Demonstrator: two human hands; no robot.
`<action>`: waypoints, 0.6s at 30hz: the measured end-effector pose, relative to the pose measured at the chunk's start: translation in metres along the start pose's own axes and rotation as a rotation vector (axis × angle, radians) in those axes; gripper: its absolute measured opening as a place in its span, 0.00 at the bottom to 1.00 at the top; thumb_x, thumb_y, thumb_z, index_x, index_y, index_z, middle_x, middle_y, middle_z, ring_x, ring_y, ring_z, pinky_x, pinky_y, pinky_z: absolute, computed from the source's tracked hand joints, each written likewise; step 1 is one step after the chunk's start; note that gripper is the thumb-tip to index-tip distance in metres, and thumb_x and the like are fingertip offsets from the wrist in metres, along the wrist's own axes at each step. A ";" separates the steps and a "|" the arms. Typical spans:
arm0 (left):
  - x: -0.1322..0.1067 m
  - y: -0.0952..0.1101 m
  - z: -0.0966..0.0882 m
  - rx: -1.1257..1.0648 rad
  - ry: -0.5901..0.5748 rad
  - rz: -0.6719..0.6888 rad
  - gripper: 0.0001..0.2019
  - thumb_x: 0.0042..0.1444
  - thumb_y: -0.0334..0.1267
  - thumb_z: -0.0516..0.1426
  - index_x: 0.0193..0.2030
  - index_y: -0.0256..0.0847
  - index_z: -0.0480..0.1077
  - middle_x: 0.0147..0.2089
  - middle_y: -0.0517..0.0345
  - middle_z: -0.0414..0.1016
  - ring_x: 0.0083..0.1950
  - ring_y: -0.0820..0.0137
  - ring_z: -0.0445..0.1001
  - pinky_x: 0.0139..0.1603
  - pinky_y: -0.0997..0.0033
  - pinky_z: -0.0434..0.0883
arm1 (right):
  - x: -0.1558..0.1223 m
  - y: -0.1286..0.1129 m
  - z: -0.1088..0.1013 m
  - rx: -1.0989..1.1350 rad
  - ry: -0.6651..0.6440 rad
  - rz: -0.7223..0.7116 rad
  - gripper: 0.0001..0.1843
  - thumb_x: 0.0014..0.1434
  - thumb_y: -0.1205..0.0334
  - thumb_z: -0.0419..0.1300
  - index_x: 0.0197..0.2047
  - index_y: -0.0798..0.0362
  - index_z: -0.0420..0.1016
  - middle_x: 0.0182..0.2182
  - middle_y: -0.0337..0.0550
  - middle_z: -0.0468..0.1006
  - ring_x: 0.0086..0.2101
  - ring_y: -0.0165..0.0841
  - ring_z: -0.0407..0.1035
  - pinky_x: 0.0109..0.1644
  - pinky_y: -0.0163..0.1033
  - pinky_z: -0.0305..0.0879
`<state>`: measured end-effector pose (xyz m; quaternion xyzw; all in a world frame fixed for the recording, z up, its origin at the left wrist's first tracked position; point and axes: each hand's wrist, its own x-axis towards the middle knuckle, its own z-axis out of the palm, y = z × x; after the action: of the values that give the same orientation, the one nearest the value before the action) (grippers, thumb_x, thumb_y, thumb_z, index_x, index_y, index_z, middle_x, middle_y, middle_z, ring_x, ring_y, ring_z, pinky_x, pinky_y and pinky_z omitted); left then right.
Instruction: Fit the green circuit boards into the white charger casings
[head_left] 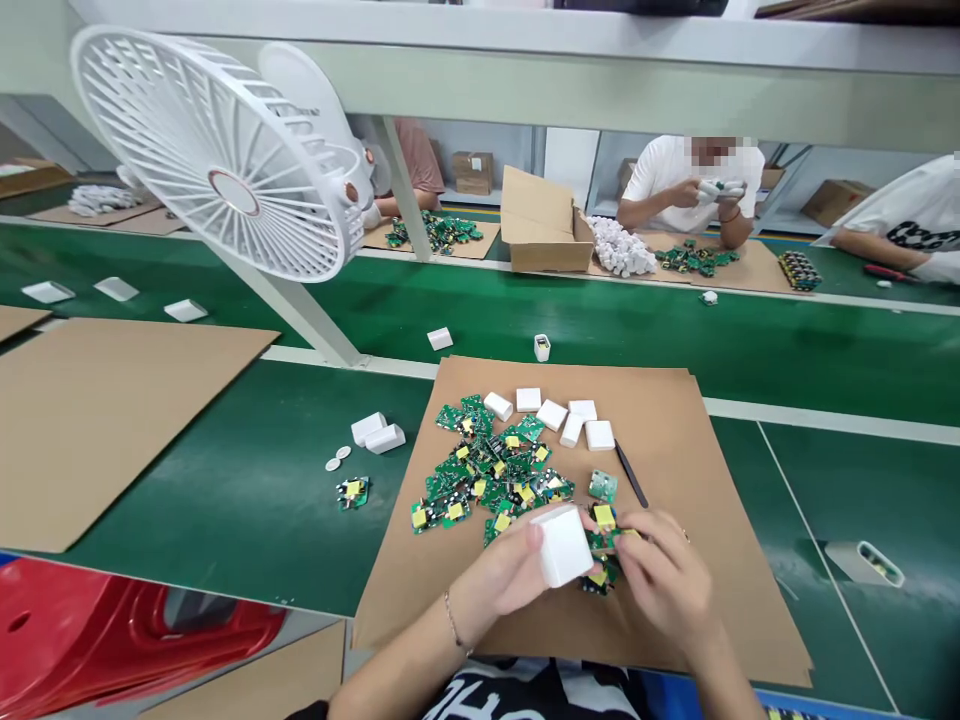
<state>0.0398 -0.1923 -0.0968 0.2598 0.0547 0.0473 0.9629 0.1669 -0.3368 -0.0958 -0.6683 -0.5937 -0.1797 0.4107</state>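
My left hand [510, 570] grips a white plastic charger housing [564, 545], tilted over the cardboard sheet. In the fingertips of my right hand [667, 575] is a green circuit board [604, 540], held beside the housing; the fingers hide part of it. Other boards lie just beneath, so its outline is hard to separate. A heap of circuit boards [499, 465] with yellow transformers spreads beyond my left hand. Several white housings [599, 435] lie along the heap's far side. Black tweezers [631, 474] rest near a lone board [603, 486].
The cardboard sheet [675, 420] covers the green bench. Left of it are two housings [385, 438], small white discs [343, 452] and a board [353, 492]. A white fan [236, 190] overhangs the left. Housings sit on the green belt [337, 320]. Co-workers [652, 190] sit across.
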 end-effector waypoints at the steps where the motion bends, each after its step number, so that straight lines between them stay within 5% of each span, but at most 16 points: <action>1: -0.001 -0.002 0.003 -0.019 0.012 0.005 0.26 0.43 0.54 0.68 0.42 0.36 0.77 0.44 0.48 0.76 0.41 0.65 0.73 0.46 0.66 0.70 | 0.000 -0.006 0.003 -0.060 0.039 -0.028 0.13 0.58 0.79 0.55 0.37 0.51 0.72 0.33 0.46 0.75 0.32 0.34 0.71 0.36 0.40 0.67; 3: -0.004 -0.004 0.007 0.032 0.058 0.020 0.25 0.42 0.52 0.69 0.42 0.35 0.77 0.37 0.52 0.76 0.37 0.69 0.73 0.41 0.73 0.69 | -0.001 -0.014 0.004 -0.075 0.036 -0.057 0.13 0.57 0.79 0.56 0.38 0.51 0.74 0.31 0.46 0.75 0.31 0.34 0.70 0.36 0.41 0.65; 6: -0.010 0.001 0.005 0.215 0.084 0.025 0.25 0.40 0.53 0.69 0.38 0.34 0.77 0.31 0.56 0.74 0.30 0.74 0.70 0.31 0.79 0.65 | -0.002 -0.017 0.000 0.181 -0.058 0.043 0.11 0.62 0.71 0.56 0.46 0.51 0.74 0.37 0.48 0.76 0.37 0.36 0.72 0.40 0.42 0.70; 9: -0.013 0.009 -0.003 0.431 -0.041 -0.012 0.28 0.38 0.60 0.67 0.35 0.34 0.76 0.32 0.54 0.75 0.31 0.71 0.72 0.33 0.75 0.67 | -0.001 -0.013 -0.002 0.461 -0.098 0.324 0.26 0.64 0.48 0.55 0.62 0.49 0.66 0.56 0.55 0.71 0.56 0.44 0.67 0.53 0.47 0.70; 12: -0.013 0.018 -0.005 0.555 -0.203 -0.057 0.28 0.37 0.60 0.67 0.34 0.35 0.74 0.32 0.53 0.75 0.33 0.68 0.72 0.40 0.69 0.69 | 0.002 -0.008 0.004 0.743 -0.230 0.429 0.32 0.56 0.35 0.57 0.57 0.44 0.73 0.55 0.50 0.75 0.56 0.45 0.68 0.57 0.48 0.69; 15: -0.013 0.025 0.003 0.596 -0.187 -0.034 0.26 0.37 0.54 0.69 0.38 0.37 0.73 0.44 0.48 0.74 0.40 0.64 0.73 0.41 0.66 0.71 | 0.002 -0.008 0.011 0.925 -0.008 0.523 0.28 0.50 0.35 0.62 0.46 0.44 0.78 0.42 0.45 0.81 0.47 0.41 0.75 0.50 0.43 0.74; 18: -0.015 0.033 0.017 0.860 -0.021 0.028 0.23 0.39 0.45 0.70 0.41 0.39 0.72 0.52 0.47 0.70 0.45 0.62 0.72 0.45 0.63 0.71 | 0.002 -0.017 0.010 0.926 0.183 0.639 0.28 0.51 0.38 0.64 0.50 0.46 0.76 0.38 0.44 0.81 0.41 0.38 0.77 0.44 0.39 0.77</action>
<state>0.0248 -0.1739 -0.0638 0.6388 0.0561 0.0304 0.7667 0.1487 -0.3288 -0.0950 -0.5466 -0.3411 0.1752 0.7444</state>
